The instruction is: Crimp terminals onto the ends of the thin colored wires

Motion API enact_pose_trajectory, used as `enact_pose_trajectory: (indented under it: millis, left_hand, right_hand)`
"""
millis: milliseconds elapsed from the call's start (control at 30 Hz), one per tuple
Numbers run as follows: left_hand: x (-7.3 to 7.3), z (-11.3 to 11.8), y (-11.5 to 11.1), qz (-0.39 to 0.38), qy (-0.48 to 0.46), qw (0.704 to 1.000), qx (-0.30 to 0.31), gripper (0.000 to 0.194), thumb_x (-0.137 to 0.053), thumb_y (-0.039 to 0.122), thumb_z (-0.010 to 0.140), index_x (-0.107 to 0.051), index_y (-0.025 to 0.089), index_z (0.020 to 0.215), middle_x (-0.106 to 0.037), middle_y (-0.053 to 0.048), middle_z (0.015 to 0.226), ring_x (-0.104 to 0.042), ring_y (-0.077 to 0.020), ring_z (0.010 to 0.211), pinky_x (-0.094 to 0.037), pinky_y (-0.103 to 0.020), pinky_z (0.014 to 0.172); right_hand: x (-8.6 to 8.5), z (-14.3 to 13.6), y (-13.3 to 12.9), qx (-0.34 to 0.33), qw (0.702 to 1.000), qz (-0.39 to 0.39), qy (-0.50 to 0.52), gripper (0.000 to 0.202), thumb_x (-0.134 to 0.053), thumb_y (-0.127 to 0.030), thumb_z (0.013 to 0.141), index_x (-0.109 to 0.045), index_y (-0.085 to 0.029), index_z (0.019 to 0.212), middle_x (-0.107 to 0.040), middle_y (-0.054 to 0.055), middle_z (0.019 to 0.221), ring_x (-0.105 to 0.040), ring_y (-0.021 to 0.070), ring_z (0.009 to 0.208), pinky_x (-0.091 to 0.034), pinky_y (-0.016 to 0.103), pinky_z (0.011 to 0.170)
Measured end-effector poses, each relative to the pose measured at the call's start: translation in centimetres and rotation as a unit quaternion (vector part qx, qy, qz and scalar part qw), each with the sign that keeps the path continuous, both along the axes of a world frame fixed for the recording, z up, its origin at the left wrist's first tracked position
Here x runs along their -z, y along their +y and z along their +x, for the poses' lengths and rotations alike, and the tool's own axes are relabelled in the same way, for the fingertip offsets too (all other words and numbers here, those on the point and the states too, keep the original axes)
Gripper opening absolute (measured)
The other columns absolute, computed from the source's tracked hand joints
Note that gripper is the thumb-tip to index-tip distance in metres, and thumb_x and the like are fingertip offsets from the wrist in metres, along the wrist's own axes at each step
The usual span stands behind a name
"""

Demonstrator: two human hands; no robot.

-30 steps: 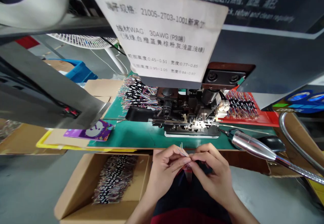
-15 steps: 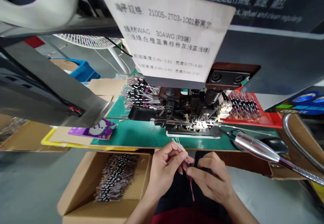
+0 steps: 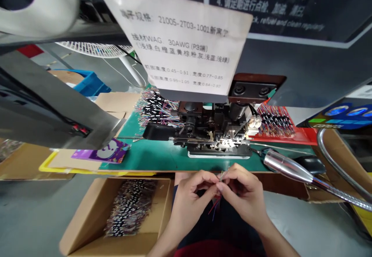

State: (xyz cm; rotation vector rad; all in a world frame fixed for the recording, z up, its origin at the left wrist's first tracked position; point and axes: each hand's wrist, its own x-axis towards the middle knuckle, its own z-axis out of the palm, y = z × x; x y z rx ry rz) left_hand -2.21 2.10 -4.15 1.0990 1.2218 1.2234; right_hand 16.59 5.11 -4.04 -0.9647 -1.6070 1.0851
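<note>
Both hands meet at the table's front edge over my lap, pinching one small bundle of thin coloured wires (image 3: pixel 214 206). My left hand (image 3: pixel 195 195) is closed on it with thumb and forefinger. Fingertips of my right hand (image 3: pixel 243 193) press together on the same bundle, right beside the left ones. Short wire tips stick up between the fingers, while red and purple ends hang below; the bundle's middle is hidden. Just beyond my hands stands the crimping machine (image 3: pixel 215 133), its lit working point above the green table top (image 3: pixel 162 156).
Wire bundles (image 3: pixel 155 107) lie left of the machine, and more (image 3: pixel 274 121) fill a red tray (image 3: pixel 308 136) at right. A cardboard box (image 3: pixel 84 214) with bundles stands lower left. A lamp (image 3: pixel 287 166) on a flexible neck reaches in from the right. A paper label (image 3: pixel 183 40) hangs in front.
My right hand has moved up and in to the left hand, and its fingertips now pinch at the upper part of the wires. The camera view has shifted slightly.
</note>
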Motion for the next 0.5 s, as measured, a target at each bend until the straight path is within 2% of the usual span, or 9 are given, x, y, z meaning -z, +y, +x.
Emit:
enact_pose_trajectory:
  millis: [100,233,367,500]
  left_hand:
    - [0.07,-0.18,0.23,-0.009,0.006,1.0,0.013,0.008,-0.09,0.023,0.093,-0.084,0.022,0.089,-0.085,0.0,0.08,-0.084,-0.0195,0.07,-0.068,-0.025,0.07]
    - [0.44,-0.13,0.59,-0.058,-0.047,0.997,0.034,0.021,-0.095,0.031,0.091,-0.079,0.021,0.082,-0.081,0.001,0.072,-0.083,-0.0193,0.066,-0.066,-0.024,0.066]
    - [0.48,-0.1,0.7,-0.068,-0.082,0.994,0.021,0.032,-0.102,0.035,0.085,-0.075,0.019,0.075,-0.08,0.0,0.073,-0.081,-0.0181,0.065,-0.064,-0.023,0.064]
    - [0.55,-0.36,0.72,-0.055,-0.09,0.994,0.039,0.03,-0.101,0.035,0.087,-0.078,0.018,0.077,-0.08,-0.001,0.075,-0.079,-0.0166,0.062,-0.063,-0.023,0.062]
  right_hand:
    - [-0.54,-0.31,-0.13,0.012,1.0,0.029,-0.002,0.014,-0.078,-0.013,0.105,-0.084,-0.025,0.101,-0.076,0.003,0.087,-0.06,0.0178,0.07,-0.042,0.03,0.059]
    - [-0.36,-0.38,-0.31,0.027,0.999,0.006,0.037,0.015,-0.076,-0.014,0.107,-0.084,-0.027,0.105,-0.075,0.004,0.09,-0.063,0.0186,0.073,-0.042,0.03,0.057]
    - [-0.16,-0.34,-0.19,0.002,0.999,-0.025,0.033,0.017,-0.085,-0.016,0.101,-0.089,-0.029,0.111,-0.069,0.001,0.086,-0.054,0.015,0.065,-0.035,0.028,0.053]
    - [-0.46,-0.05,0.0,-0.017,0.999,-0.042,0.023,0.014,-0.085,-0.015,0.101,-0.092,-0.028,0.1,-0.071,0.002,0.082,-0.055,0.0151,0.065,-0.037,0.029,0.056]
